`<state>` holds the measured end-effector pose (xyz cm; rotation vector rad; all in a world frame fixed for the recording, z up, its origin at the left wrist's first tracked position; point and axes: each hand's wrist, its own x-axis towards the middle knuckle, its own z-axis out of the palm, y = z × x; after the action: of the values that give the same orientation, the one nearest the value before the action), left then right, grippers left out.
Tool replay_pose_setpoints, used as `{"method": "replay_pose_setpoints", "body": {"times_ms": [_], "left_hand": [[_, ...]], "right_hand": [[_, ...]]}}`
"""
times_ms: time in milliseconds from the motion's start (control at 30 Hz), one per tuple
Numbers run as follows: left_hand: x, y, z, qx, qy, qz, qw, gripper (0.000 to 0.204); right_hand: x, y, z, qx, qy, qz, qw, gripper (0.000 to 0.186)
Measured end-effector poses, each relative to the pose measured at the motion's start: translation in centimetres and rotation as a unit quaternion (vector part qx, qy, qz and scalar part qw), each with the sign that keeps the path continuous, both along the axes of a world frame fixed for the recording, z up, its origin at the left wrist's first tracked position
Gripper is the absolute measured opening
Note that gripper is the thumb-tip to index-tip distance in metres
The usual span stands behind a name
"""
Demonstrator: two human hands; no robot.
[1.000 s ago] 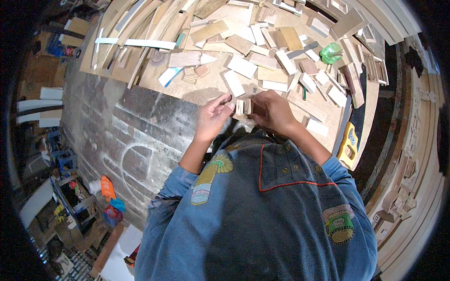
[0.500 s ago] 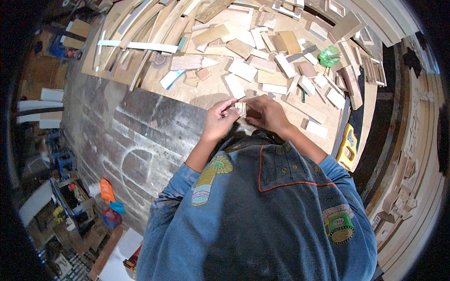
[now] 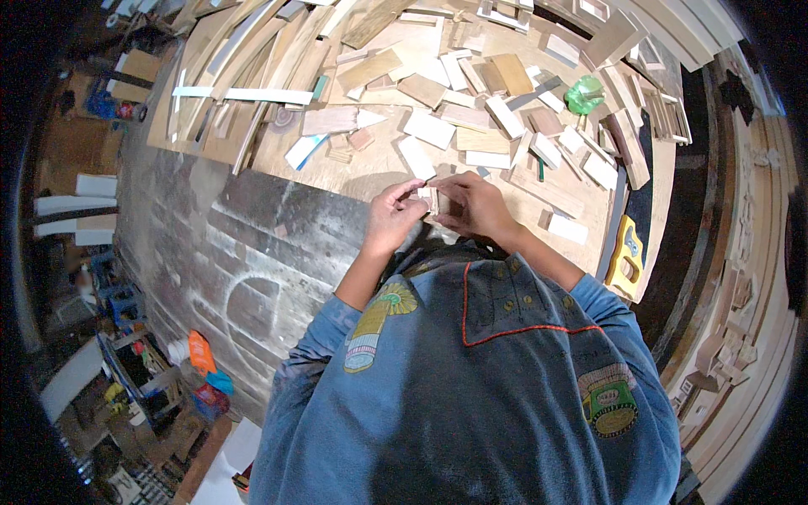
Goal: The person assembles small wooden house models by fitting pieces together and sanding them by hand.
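Observation:
Close in front of my chest, both hands hold one small wooden block (image 3: pixel 433 200) between them. My left hand (image 3: pixel 392 217) pinches it from the left side, thumb and fingers curled in. On the opposite side my right hand (image 3: pixel 478 205) grips it with bent fingers, which partly cover it. A white-faced wood piece (image 3: pixel 416 157) lies on the board just beyond my fingertips. Further off, many wood offcuts (image 3: pixel 431 128) are scattered over the pale plywood board (image 3: pixel 370 160).
A yellow-handled saw (image 3: pixel 625 259) lies at the board's right edge. Long wood strips (image 3: pixel 269 63) are heaped at the far left. A crumpled green plastic piece (image 3: pixel 584 95) sits among the offcuts. The dark worktop (image 3: pixel 210 227) spreads to the left.
The small block has turned a little between my fingers and shows a broader face now. Both hands stay in nearly the same place; the view has shifted slightly.

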<state>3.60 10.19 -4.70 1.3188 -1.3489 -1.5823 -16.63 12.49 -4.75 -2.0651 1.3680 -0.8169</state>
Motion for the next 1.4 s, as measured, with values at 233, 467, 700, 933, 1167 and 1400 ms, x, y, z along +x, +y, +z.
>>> {"method": "replay_pose_setpoints", "body": {"times_ms": [233, 467, 700, 933, 1167, 1400], "left_hand": [[-0.3, -0.3, 1.2, -0.016, -0.059, -0.020, 0.998, 0.037], [-0.3, -0.5, 0.8, -0.014, -0.046, -0.020, 0.999, 0.039], [-0.2, -0.5, 0.2, -0.023, -0.048, -0.018, 0.998, 0.037], [0.2, -0.6, -0.4, -0.016, -0.053, -0.036, 0.998, 0.034], [0.1, -0.3, -0.1, -0.010, -0.035, -0.028, 0.999, 0.035], [-0.6, -0.4, 1.1, 0.010, -0.031, -0.020, 0.999, 0.038]], "right_hand": [[-0.1, 0.0, -1.7, -0.026, -0.006, -0.004, 1.000, 0.053], [0.0, 0.0, -1.4, -0.037, 0.003, 0.007, 0.999, 0.054], [-0.1, -0.2, -1.5, -0.050, 0.000, 0.025, 0.998, 0.055], [0.1, 0.0, -1.1, -0.021, -0.009, 0.017, 1.000, 0.055], [0.2, 0.0, -1.4, -0.022, 0.005, 0.014, 1.000, 0.057], [0.0, -0.2, -1.7, -0.038, -0.022, 0.013, 0.999, 0.056]]}}
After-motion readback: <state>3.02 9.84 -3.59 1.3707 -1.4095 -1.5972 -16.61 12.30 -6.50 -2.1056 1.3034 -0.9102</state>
